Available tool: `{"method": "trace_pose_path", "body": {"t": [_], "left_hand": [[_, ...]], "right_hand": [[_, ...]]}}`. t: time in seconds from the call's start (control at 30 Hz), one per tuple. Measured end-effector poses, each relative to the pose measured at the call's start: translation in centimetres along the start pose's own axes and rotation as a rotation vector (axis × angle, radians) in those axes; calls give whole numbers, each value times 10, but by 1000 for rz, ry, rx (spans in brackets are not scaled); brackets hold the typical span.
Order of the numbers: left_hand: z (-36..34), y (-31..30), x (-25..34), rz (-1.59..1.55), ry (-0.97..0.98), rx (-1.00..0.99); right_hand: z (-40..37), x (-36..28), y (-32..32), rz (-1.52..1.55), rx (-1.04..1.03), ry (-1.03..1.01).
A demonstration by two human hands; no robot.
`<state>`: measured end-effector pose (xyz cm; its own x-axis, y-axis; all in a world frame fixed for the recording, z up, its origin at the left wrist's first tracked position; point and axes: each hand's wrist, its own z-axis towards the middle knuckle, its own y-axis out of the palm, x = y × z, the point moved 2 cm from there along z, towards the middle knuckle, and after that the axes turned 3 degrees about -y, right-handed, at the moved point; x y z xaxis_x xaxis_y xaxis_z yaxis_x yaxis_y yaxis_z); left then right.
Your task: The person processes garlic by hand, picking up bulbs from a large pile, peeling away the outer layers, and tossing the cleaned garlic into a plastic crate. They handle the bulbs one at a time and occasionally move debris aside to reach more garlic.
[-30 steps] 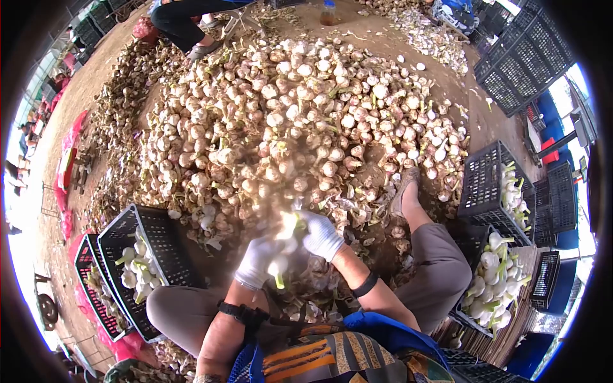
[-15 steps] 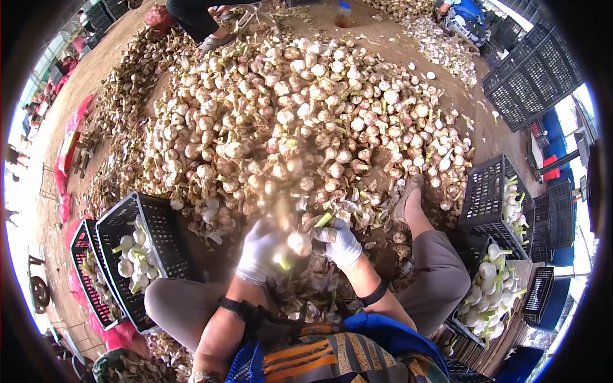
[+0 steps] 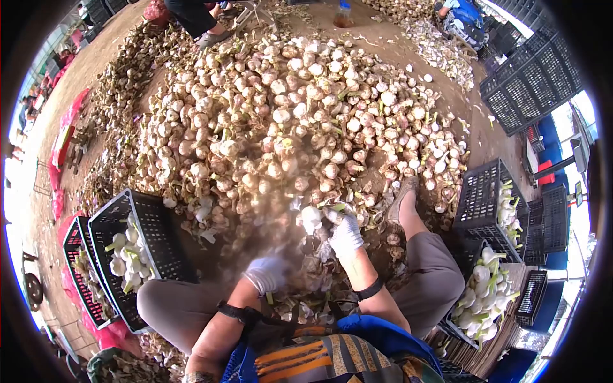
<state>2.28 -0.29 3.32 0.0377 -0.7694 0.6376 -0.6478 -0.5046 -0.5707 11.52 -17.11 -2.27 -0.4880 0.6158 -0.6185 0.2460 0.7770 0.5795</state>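
My right hand (image 3: pixel 345 235), in a white glove, is closed on a garlic bulb (image 3: pixel 311 219) whose pale round head sticks out to the left of my fingers. A short green stalk shows at the top of that hand. Lower and to the left, my gloved left hand (image 3: pixel 266 274) is smeared by motion, so its fingers cannot be made out. It is apart from the bulb. In front of both hands spreads a large heap of garlic (image 3: pixel 281 115) with dry roots and skins. Loose peelings (image 3: pixel 313 268) lie on the ground between my legs.
Black crates with cleaned white garlic stand by my left knee (image 3: pixel 131 255) and right knee (image 3: pixel 485 293); another crate (image 3: pixel 491 198) sits beyond the right one. Stacked black crates (image 3: pixel 533 80) rise at the far right. Another person's leg (image 3: pixel 195 22) and a blue-capped jar (image 3: pixel 343 16) are at the back.
My left hand has moved down toward my body, away from the garlic bulb. My right hand has shifted slightly, and the bulb it holds is now higher and turned to the upper left.
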Motion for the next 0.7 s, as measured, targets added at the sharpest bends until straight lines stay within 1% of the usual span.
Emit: {"method": "trace_pose_path", "body": {"t": [0.03, 0.07, 0.1, 0.13, 0.2, 0.23, 0.27, 0.33, 0.37, 0.4, 0.43, 0.47, 0.53, 0.57, 0.6, 0.63, 0.67, 0.7], "left_hand": [[-2, -5, 1, 50, -192, -97], [1, -3, -4, 49, -195, -96], [5, -3, -12, -305, -180, 107], [4, -3, -20, -656, -161, 311], [1, -10, -14, -930, -197, 340], [5, -5, -14, -1195, -227, 433], [10, -2, -16, -1230, -140, 434], [14, 0, -24, -955, -163, 468], [16, 3, -30, -952, -158, 464], [16, 6, -37, -940, -149, 542], [20, 7, -43, -931, -136, 618], [26, 8, -52, -1102, -387, 659], [13, -12, -31, -1492, -362, 762], [11, -16, -34, -1631, -250, 786], [7, -20, -29, -1310, -82, 882], [10, -18, -26, -1493, -140, 865], [12, -19, -21, -1674, -200, 844], [33, 8, -68, -1644, -111, 820]], "right_hand": [[-9, -10, 10, -16, 18, 23], [-13, -14, 15, -33, 34, 49], [-12, -9, 12, -74, 13, -12], [-15, -5, 14, -72, 13, -5], [-22, -3, 22, -429, 30, -157], [-24, 4, 20, -492, -72, -211], [-23, 11, 25, -524, -114, -305], [-25, 16, 23, -366, 1, -149], [-20, 19, 14, -138, -69, -26], [-22, 13, 15, 89, -138, 90], [-26, 7, 16, 102, -79, 130], [-26, 4, 14, 193, -43, 187], [-19, 3, 2, 246, 73, 180], [-21, -3, -2, 249, 77, 175], [-23, -11, -5, 67, -50, 102], [-25, -16, -4, -115, -179, 32], [-46, -31, 22, -293, -258, -75], [-43, -20, 16, -401, -380, -139]]}}
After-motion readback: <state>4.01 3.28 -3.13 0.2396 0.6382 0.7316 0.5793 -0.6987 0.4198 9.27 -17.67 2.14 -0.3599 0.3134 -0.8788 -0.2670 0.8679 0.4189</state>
